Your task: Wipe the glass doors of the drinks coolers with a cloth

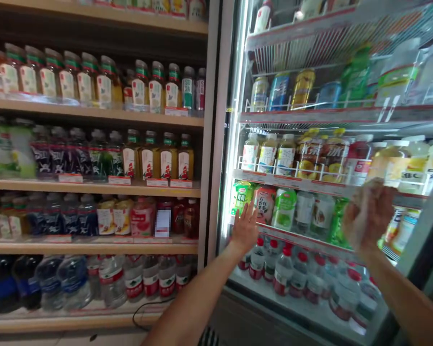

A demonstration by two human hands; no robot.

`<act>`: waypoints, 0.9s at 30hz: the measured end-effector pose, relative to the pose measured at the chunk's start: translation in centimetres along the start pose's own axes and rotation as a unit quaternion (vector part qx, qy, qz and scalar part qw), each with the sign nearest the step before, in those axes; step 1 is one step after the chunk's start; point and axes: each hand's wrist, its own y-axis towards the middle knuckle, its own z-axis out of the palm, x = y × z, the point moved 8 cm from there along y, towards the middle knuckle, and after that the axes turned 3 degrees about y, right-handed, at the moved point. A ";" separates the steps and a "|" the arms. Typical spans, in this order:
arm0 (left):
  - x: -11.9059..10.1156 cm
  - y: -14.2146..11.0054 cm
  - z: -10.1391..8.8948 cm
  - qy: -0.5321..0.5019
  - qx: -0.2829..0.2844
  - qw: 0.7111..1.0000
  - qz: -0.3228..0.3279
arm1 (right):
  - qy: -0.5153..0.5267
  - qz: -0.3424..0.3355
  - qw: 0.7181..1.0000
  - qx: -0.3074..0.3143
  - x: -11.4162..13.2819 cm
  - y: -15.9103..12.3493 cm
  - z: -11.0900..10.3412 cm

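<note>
My left hand [244,230] reaches forward with its fingers apart and holds nothing. It is in front of the fridge's lower-middle shelf, nearest to a green-labelled drink bottle [242,196] and a red-labelled drink bottle [264,204]; I cannot tell whether it touches them. My right hand [373,218] is raised further right before the same fridge, blurred, fingers pointing up, with a pale reflection beside it. Nothing shows in it. Close to that hand are a green bottle [339,223] and, above, yellowish drink bottles [393,158].
The lit fridge has a glass front and wire shelves with price strips [310,187]. Red-capped water bottles [283,271] fill its bottom. To the left, wooden shelves [94,185] carry rows of drinks. A dark frame [414,269] runs along the right. A black cable [140,312] lies low.
</note>
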 end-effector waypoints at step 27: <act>-4.1 -2.5 3.6 -0.099 -0.071 0.993 -0.001 | -0.102 0.094 0.988 -0.071 -7.5 -9.7 -4.6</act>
